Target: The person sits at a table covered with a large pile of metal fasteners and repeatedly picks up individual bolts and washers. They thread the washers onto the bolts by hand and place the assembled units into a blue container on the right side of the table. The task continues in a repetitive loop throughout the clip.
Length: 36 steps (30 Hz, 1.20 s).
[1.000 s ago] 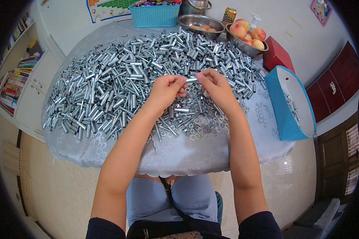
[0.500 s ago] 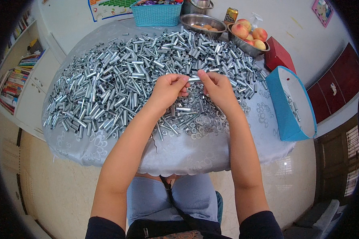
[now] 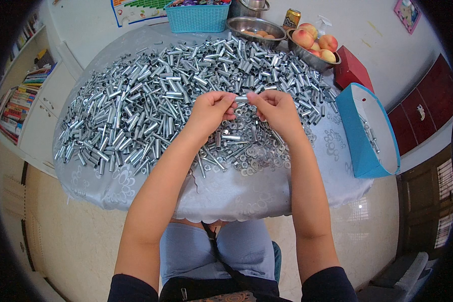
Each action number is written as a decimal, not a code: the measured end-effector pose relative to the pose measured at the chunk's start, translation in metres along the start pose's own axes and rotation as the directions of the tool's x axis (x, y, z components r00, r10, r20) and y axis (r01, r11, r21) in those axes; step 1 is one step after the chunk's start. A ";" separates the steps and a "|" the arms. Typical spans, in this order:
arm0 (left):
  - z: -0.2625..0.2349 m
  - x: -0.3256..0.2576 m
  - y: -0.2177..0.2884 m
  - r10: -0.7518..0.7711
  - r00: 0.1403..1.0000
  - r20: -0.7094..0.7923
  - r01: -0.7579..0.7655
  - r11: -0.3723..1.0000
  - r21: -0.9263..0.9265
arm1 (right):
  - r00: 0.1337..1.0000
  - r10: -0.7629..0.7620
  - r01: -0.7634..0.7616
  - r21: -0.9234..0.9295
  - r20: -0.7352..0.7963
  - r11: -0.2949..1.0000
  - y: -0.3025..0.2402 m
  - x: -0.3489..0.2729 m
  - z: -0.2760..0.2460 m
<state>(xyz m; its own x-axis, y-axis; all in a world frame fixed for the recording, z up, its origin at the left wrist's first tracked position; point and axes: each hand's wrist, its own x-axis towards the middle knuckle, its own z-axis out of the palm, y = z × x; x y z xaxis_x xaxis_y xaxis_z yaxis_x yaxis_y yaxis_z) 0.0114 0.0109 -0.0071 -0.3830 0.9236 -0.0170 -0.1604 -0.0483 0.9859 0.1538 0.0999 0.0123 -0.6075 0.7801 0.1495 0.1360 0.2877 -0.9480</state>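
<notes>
Between my two hands, level and just over the pile, is a short silvery metal sleeve [image 3: 242,98]. My left hand [image 3: 214,110] pinches its left end between thumb and fingers. At the other end, the thumb and fingers of my right hand [image 3: 273,108] close on it. Whether a bolt runs inside it cannot be made out. Beneath and beyond my hands spreads a big heap of metal tubes [image 3: 146,95]. Loose washers and nuts [image 3: 254,158] lie nearer to me, below my hands, with a few bolts [image 3: 214,160] to their left.
A blue fabric bin [image 3: 360,146] holding a few bolts stands at the table's right. Along the back are a turquoise basket [image 3: 196,20], a steel bowl of eggs [image 3: 241,24], a bowl of peaches [image 3: 307,56], a can [image 3: 291,19] and a red box [image 3: 353,70].
Both hands have shifted very slightly, the right one a little toward the left one, so less of the sleeve shows between them. The heap looks unchanged.
</notes>
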 end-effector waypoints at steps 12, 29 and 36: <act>0.000 0.000 0.000 0.020 1.000 -0.017 -0.021 1.000 -0.011 | 0.989 -0.130 0.123 -0.094 -0.076 0.988 -0.001 -0.001 0.003; -0.001 0.001 -0.001 0.022 1.000 -0.018 -0.022 1.000 -0.005 | 0.981 -0.194 0.193 -0.139 0.005 0.971 0.004 -0.002 0.003; 0.001 0.000 0.000 0.009 0.999 -0.033 -0.011 0.999 -0.053 | 0.998 -0.048 0.053 -0.111 0.044 0.992 -0.002 -0.002 0.002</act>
<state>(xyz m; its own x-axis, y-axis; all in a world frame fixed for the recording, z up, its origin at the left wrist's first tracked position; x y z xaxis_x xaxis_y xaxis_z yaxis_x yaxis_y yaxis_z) 0.0120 0.0112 -0.0067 -0.4147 0.9099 -0.0135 -0.2044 -0.0786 0.9757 0.1536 0.0966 0.0129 -0.6471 0.7402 0.1826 0.1901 0.3886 -0.9016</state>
